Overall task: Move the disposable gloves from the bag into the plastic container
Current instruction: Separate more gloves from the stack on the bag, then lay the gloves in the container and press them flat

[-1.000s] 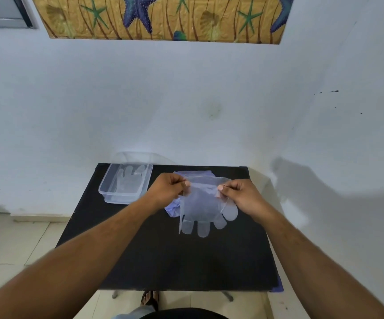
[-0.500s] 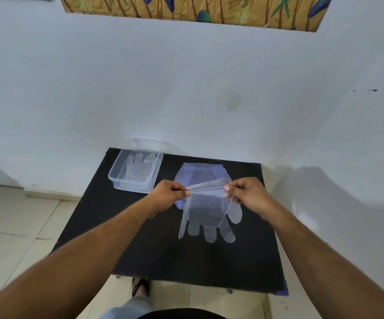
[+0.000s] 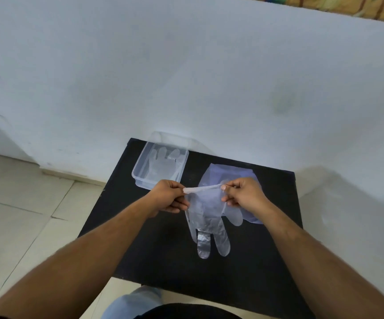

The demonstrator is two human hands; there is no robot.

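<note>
1. Glove (image 3: 206, 217) hangs between both hands above the table (image 3: 154, 247), cuff up and fingers pointing down toward 6 o'clock; it is clear and thin, and whether its fingertips touch the black top cannot be told.
2. Left hand (image 3: 169, 195) pinches the cuff's left end between thumb and forefinger, the other fingers curled in beneath.
3. Right hand (image 3: 244, 194) pinches the cuff's right end the same way, thumb and forefinger closed on the plastic, remaining fingers folded.
4. The cuff is pulled into a tight rolled strip between the two pinches, running slightly uphill toward the right hand.
5. Bag (image 3: 229, 173), pale bluish and see-through, lies flat on the table at 12 to 1 o'clock of the glove, partly behind the right hand.
6. Box (image 3: 138, 178), clear plastic, sits at the table's far left corner, at 11 o'clock of the left hand and just beyond it.
7. Inside the box lies a second glove (image 3: 163, 162), flat, its fingers pointing toward 12 o'clock.
8. The wall (image 3: 186, 77) stands behind the table; tiled floor (image 3: 25, 215) shows at 9 o'clock.
</note>
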